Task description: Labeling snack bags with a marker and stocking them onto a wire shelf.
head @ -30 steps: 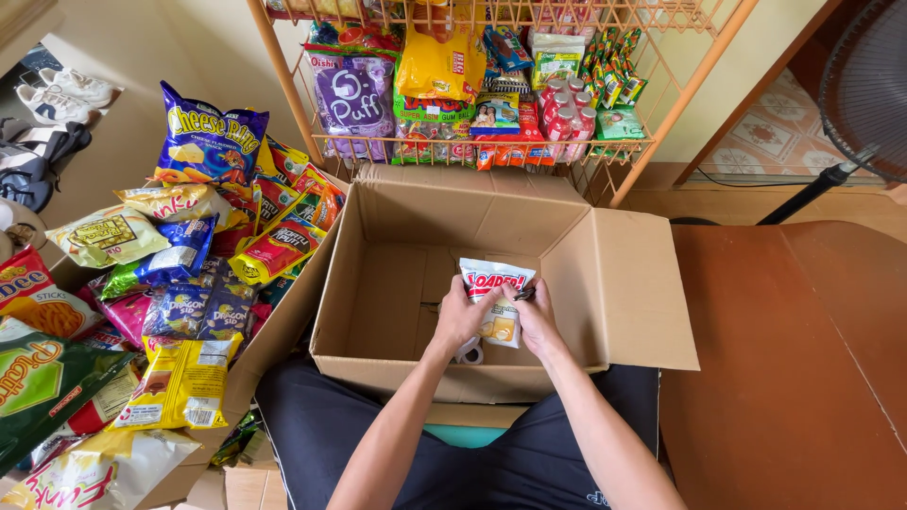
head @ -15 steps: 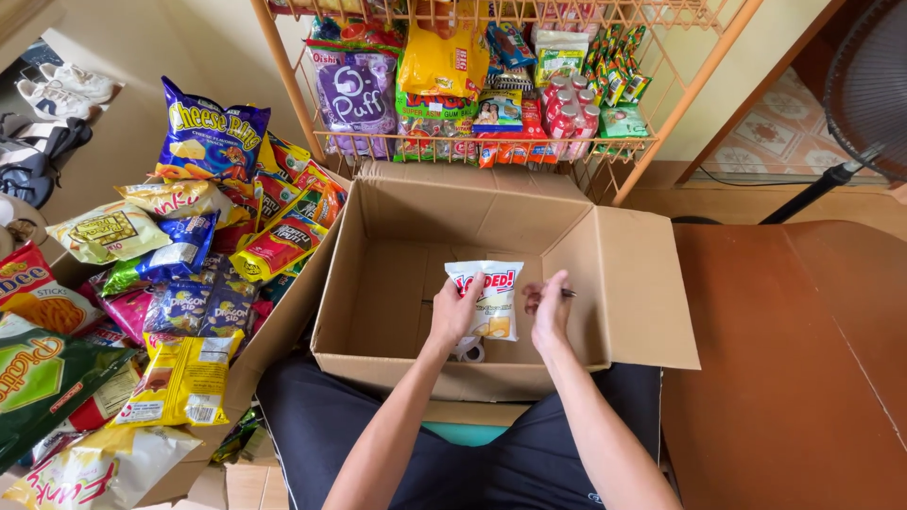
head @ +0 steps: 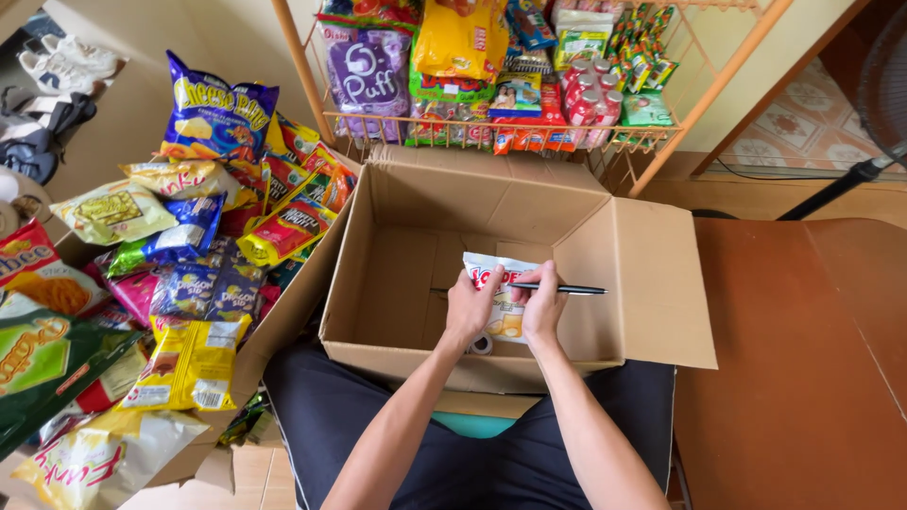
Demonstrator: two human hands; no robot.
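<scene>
An open cardboard box (head: 652, 283) rests on my lap, its flaps spread. Inside it my left hand (head: 472, 304) grips the left side of a small white snack bag (head: 503, 300) with red lettering. My right hand (head: 543, 304) is against the bag's right side and pinches a black pen (head: 567, 289) that lies level, pointing right. A roll of tape (head: 482, 345) peeks out on the box floor just below my left hand.
A heap of snack bags (head: 189, 236) covers the floor to the left. Behind the box a wire rack (head: 491, 142) holds more snacks and small bottles. A reddish-brown wooden surface (head: 803, 378) lies to the right. Shoes (head: 66, 57) sit at the far left.
The bag has sunk lower into the box. My right hand came off it, then returned to its right side, and the black pen now shows in that hand.
</scene>
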